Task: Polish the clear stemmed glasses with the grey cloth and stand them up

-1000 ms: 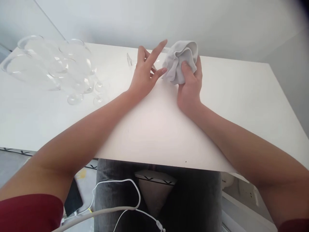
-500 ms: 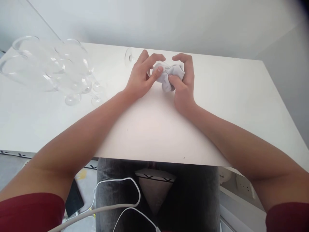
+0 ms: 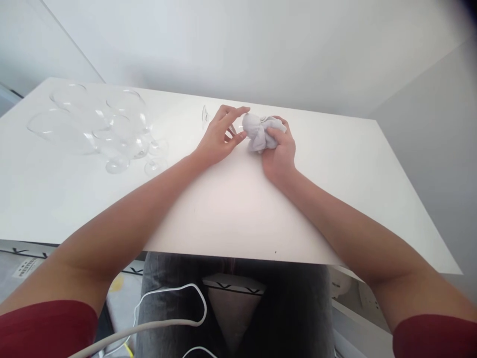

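Head view showed bare room along the near edge of the white table (image 3: 231,219), crossed only by both forearms. Toward the far edge, the right hand (image 3: 278,154) gripped a bunched grey cloth (image 3: 257,132); the left hand (image 3: 218,136), fingers loosely spread, touched a glass stem beside it. Wine glasses (image 3: 100,124) crowded the far left corner.

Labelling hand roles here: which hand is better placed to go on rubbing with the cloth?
Probably the right hand: it clutches the bunched pale grey cloth, while the left hand only steadies the clear glass.
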`<state>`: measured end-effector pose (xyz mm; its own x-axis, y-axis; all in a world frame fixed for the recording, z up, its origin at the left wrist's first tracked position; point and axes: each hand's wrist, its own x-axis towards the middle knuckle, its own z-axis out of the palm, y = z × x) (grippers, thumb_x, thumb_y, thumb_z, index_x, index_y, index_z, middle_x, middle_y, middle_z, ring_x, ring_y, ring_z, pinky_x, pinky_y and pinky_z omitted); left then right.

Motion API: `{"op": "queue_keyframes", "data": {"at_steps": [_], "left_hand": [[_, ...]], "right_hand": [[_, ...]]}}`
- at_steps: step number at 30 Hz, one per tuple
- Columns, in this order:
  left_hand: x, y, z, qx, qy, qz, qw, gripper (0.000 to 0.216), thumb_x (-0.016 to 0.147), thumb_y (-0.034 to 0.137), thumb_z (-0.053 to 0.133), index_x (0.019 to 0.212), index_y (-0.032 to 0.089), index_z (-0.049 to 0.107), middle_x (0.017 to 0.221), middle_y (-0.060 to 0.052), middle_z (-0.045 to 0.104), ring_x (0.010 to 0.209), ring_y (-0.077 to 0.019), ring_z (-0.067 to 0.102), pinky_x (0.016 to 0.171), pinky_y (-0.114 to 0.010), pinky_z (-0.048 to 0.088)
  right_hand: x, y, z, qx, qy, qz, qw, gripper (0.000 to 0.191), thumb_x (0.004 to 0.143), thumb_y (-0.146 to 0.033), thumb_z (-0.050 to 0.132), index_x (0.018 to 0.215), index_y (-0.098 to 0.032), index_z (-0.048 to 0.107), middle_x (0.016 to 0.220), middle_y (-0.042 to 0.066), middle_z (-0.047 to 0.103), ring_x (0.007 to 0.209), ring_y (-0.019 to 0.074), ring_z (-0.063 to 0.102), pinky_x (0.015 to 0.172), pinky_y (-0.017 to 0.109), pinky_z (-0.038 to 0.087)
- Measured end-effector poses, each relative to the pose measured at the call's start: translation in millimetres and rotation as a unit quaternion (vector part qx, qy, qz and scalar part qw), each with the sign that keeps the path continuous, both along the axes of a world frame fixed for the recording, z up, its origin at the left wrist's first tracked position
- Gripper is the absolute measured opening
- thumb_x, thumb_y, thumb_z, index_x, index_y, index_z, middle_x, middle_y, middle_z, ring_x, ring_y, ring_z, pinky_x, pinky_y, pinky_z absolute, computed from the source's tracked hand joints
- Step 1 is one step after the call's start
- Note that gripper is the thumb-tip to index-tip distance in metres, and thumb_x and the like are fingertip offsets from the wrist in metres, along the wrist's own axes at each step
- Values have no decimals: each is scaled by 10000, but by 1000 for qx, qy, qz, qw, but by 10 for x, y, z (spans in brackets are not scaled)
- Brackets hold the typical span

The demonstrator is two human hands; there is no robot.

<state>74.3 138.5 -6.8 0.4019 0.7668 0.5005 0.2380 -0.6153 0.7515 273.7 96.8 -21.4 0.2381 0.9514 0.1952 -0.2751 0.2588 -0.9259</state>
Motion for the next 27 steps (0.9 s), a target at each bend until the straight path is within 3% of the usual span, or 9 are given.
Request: {"op": "queue_keyframes", "data": {"at_steps": [4, 11, 18, 21, 24, 27], "left_hand": [[-7, -7, 12, -2, -6, -2, 1000, 604, 948, 685, 758, 1435, 339, 675, 1387, -119, 644, 1111, -273, 764, 848, -373, 672], [3, 27, -29, 3, -16, 36, 999, 549, 936, 606, 805, 1377, 298, 697, 1252, -120, 715, 1065, -265, 763, 810, -356, 665], [-7, 1, 17, 0, 6, 30, 1000, 551, 933, 617, 795, 1340, 273, 652, 1300, -128, 717, 880, -198, 733, 719, -321, 640], [-21, -23, 31, 9, 0, 8, 1000, 589, 962, 684, 724, 1370, 271, 623, 1347, -142, 697, 960, -229, 746, 726, -336, 646], [-29, -33, 32, 35, -1, -18, 999, 652, 968, 746, 673, 1400, 264, 596, 1388, -159, 677, 1103, -282, 738, 756, -362, 662], [-32, -26, 23, 55, 11, -41, 998, 670, 967, 770, 653, 1398, 260, 589, 1382, -167, 673, 1181, -307, 715, 773, -370, 672]], "right_hand": [[-32, -48, 77, -11, 4, 9, 1000, 344, 957, -530, 716, 1139, -294, 543, 1112, 11, 662, 1057, 190, 709, 852, 349, 645], [-98, -142, 194, -18, 5, 1, 1000, 296, 939, -441, 749, 1104, -285, 560, 1085, 4, 654, 890, 149, 671, 659, 254, 578], [-122, -223, 222, 26, -48, -4, 999, 298, 968, -474, 733, 1140, -300, 563, 1092, 2, 634, 898, 155, 655, 750, 285, 597], [-85, -290, 256, 93, -172, 25, 980, 435, 980, -541, 742, 1314, -332, 558, 1073, 9, 627, 918, 184, 659, 849, 357, 613], [6, -300, 286, 135, -294, 77, 943, 660, 941, -636, 775, 1472, -371, 486, 1088, 27, 653, 949, 232, 679, 934, 457, 619], [102, -237, 278, 150, -337, 120, 921, 830, 874, -674, 834, 1547, -414, 422, 1120, 35, 677, 951, 255, 690, 911, 483, 628]]}}
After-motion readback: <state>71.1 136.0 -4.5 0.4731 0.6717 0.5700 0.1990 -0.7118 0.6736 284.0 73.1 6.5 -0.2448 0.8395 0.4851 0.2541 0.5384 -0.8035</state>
